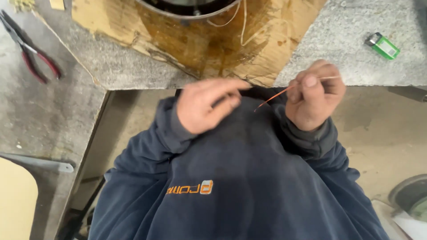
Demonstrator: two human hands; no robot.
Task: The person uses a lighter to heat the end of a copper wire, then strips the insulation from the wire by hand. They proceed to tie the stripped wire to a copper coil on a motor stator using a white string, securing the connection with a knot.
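A: Copper-coloured wire (pixel 275 98), thin and stiff, sits pinched in our right hand (pixel 313 98) at chest height, its reddish end slanting down toward our left hand (pixel 205 106).

B: Is our left hand gripping it?

A: No, it's loosely curled, holding nothing, fingers near the wire's tip. On the stone bench (pixel 356 40) ahead lie a green lighter (pixel 382 46), red-handled pliers (pixel 31 49) and oil-stained cardboard (pixel 200 49).
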